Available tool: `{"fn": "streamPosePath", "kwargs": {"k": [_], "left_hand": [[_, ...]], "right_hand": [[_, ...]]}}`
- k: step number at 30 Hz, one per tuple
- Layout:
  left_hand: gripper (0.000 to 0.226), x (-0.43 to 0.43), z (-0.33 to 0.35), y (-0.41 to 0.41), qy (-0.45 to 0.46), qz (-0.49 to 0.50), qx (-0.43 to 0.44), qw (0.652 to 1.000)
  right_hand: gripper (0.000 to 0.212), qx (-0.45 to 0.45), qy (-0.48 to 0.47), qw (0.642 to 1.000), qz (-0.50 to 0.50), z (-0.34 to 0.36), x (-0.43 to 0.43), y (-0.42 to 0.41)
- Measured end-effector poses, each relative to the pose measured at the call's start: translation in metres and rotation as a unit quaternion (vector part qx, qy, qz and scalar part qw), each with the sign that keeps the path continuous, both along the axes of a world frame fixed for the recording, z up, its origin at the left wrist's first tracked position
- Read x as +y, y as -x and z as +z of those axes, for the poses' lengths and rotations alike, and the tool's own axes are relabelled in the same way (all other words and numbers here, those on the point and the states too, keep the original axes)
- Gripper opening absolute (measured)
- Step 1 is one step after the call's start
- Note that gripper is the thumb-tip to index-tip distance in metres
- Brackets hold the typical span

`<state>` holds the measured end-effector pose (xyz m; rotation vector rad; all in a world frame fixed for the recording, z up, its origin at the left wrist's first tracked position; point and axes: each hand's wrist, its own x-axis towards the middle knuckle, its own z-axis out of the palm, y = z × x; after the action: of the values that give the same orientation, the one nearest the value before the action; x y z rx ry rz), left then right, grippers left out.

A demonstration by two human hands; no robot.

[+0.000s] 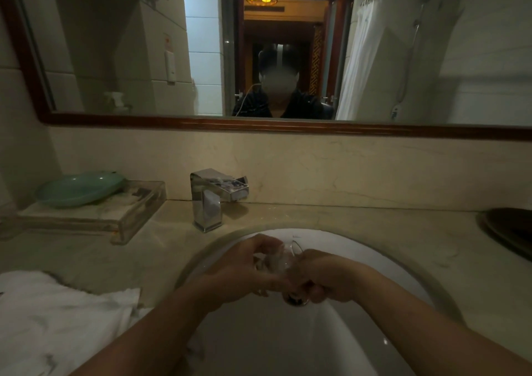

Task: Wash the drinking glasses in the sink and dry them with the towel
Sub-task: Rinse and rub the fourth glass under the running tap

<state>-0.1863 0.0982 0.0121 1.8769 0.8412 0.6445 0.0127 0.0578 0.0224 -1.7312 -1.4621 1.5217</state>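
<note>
Mid-wash above sink (374,260): clasping glass (280,257) in left grip (241,272) and right grip (325,282). Drying yet to do; towel (57,312) left of sink.

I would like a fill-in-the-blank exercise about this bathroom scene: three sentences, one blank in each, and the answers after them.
1. The left hand and the right hand hold a clear drinking glass over the white ____.
2. The white towel lies on the counter, on the ____ side of the basin.
3. The green dish rests on a clear ____ beside the chrome faucet.

Answers: sink; left; tray.
</note>
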Motion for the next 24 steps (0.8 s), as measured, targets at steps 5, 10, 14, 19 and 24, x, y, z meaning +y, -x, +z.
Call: {"fn": "streamPosePath", "kwargs": {"k": [5,10,14,19,24], "left_hand": [[0.040,0.001,-0.002,-0.002,0.068,-0.033,0.017,0.997],[0.037,0.000,-0.001,-0.007,0.065,-0.048,0.004,0.997],[0.047,-0.004,0.003,-0.012,0.066,0.015,-0.056,0.996],[0.043,0.001,0.006,-0.011,0.095,0.086,-0.078,0.989],[0.032,0.002,-0.002,-0.014,0.148,0.093,-0.068,0.982]], "right_hand": [[0.012,0.092,0.046,0.994,0.019,-0.005,-0.001,-0.005],[0.005,0.018,-0.114,0.992,-0.049,-0.003,-0.006,0.006],[0.015,0.049,-0.155,0.985,-0.057,-0.006,-0.005,0.009],[0.018,0.167,-0.072,0.982,-0.058,-0.011,0.003,0.010],[0.030,0.063,-0.083,0.990,-0.091,-0.017,0.003,0.014]]}}
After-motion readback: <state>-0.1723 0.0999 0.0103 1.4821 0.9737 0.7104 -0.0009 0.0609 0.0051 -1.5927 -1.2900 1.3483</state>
